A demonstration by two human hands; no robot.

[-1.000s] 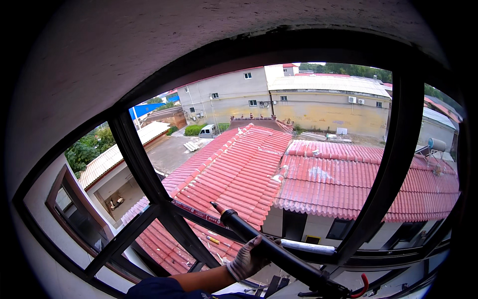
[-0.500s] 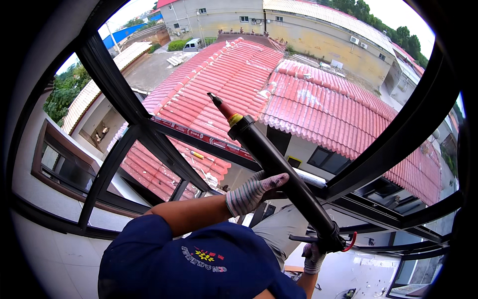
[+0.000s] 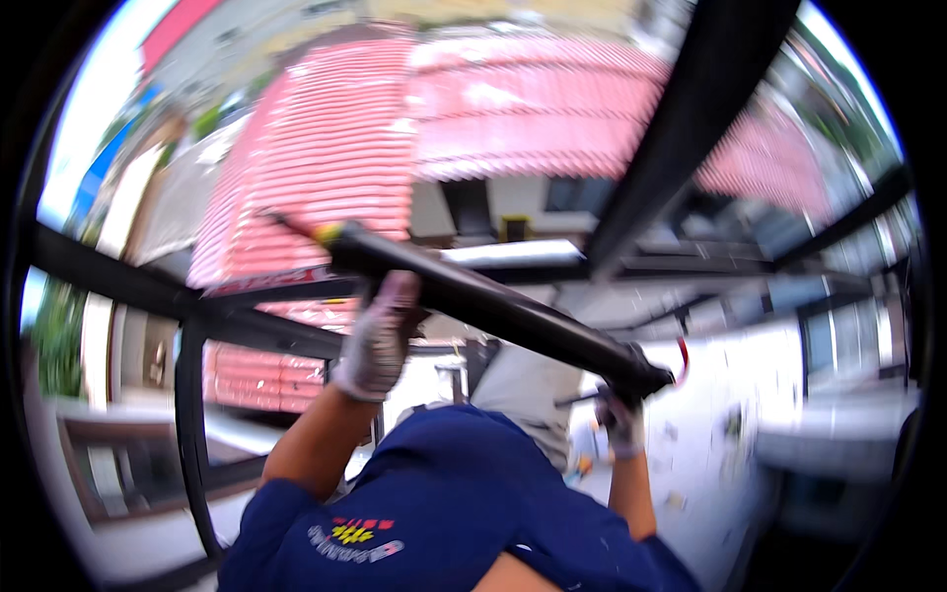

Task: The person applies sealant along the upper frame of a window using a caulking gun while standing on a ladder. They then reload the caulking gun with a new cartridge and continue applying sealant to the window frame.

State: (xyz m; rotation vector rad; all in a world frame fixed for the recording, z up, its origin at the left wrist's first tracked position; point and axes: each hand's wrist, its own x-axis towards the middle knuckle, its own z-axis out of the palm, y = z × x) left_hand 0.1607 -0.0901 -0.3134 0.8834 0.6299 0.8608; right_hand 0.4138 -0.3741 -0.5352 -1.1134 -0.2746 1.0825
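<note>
A long black caulking gun (image 3: 483, 301) stretches across the middle of the view, its tapered nozzle up at the left and its handle end lower at the right. My left hand (image 3: 380, 340), in a pale striped glove, grips the barrel from below near the front end. At the rear, my right hand (image 3: 619, 419), gloved too, is closed round the handle and trigger, partly hidden beneath the gun. A curved red piece (image 3: 682, 361) sticks out behind the handle. Motion smears the nozzle tip.
A black window frame (image 3: 681, 128) surrounds me, with a rail (image 3: 296, 291) in front. Beyond lie red tiled roofs (image 3: 533, 104) and a pale wall. A white bar-like item (image 3: 513, 254) lies along the rail. Small items are scattered on the light floor (image 3: 710, 474) at lower right.
The view has swung, blurring the surroundings. The caulking gun now lies flatter, its nozzle farther left. My left hand has moved left and up, nearer the gun's front end; my right hand still holds the handle.
</note>
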